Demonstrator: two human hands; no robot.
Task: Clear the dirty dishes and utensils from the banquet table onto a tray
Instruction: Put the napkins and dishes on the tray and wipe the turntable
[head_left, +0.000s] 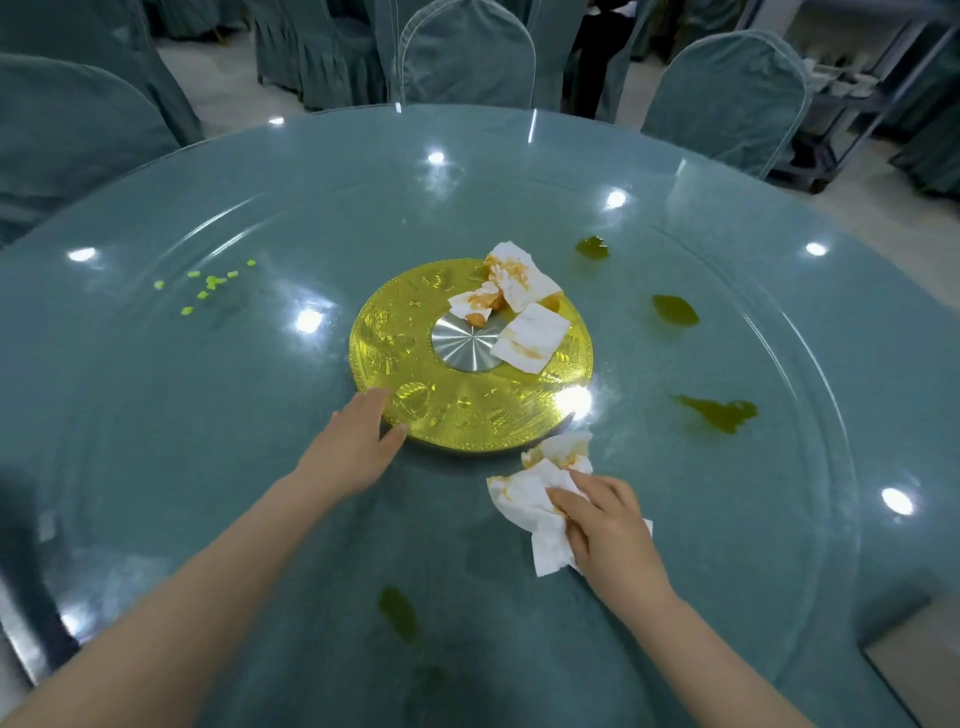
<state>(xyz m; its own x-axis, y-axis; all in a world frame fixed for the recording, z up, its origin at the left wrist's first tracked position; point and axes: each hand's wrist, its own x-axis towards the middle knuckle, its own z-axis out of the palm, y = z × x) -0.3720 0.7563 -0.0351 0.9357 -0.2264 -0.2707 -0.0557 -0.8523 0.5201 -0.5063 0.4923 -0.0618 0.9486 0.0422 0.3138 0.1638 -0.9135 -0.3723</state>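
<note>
A stained paper napkin (535, 496) is lying crumpled at lower centre-right of the frame, on the glass tabletop (208, 467) just beside the near rim of the gold turntable base (415, 358). The right hand (608, 525) is pressing down on it, fingers curling over its right half and bunching the paper; its long axis is running from lower right up toward the gold disc, so the loose end is pointing away from the wrist. The left hand (353, 447) is resting flat, fingers straight and relaxed, fingertips touching the disc's lower-left edge, gripping nothing. The two hands are sitting apart, the napkin lying to the right of the left hand and wholly under the right, which is plainly the nearer one.

Three more soiled napkins (519, 301) are lying on the disc in mid-frame, above both hands, beside the silver hub (465, 343); reaching them looks like a forward stretch for either arm. Four green sauce smears (719, 413) are spotting the glass at right and bottom, and a scatter of small green bits (210, 283) is lying at mid-left. No dishes, utensils or tray are showing. Covered chairs (467, 57) are standing along the top.
</note>
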